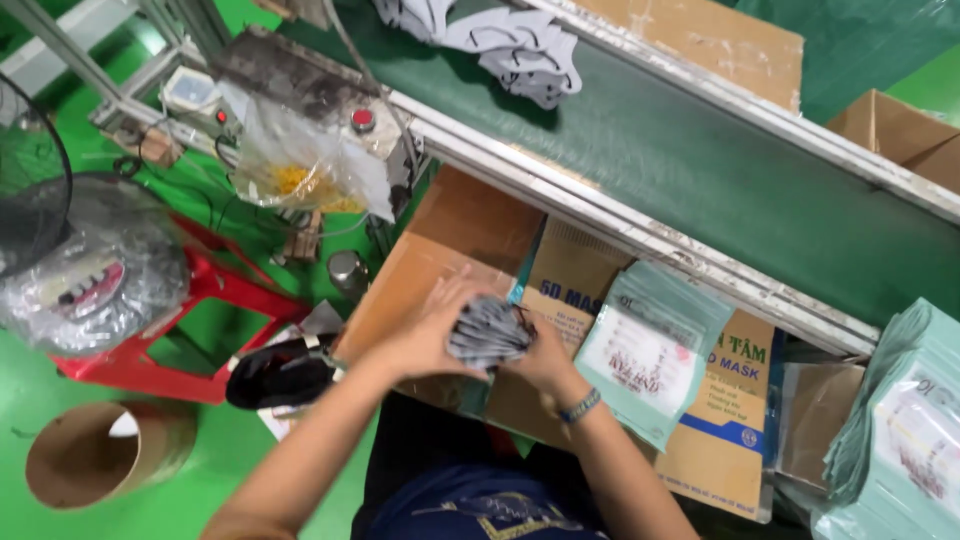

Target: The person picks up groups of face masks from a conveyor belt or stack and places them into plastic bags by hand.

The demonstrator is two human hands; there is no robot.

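Both of my hands clasp a small stack of grey face masks (487, 330) just above a cardboard work surface (440, 235). My left hand (432, 325) wraps the stack's left side with fingers curled over its top. My right hand (543, 357), with a beaded bracelet at the wrist, holds the right side from below. To the right of the stack lies a pile of pale green printed packaging bags (655, 345). More grey masks (520, 45) lie in a heap on the green conveyor belt (720, 170) farther away.
A second stack of green bags (905, 430) stands at the right edge. Flattened printed cartons (735, 420) lie under the bags. On the left are a red stool (170, 340), a bagged fan (80, 265), a cardboard tube (100, 450) and a control box (330, 110).
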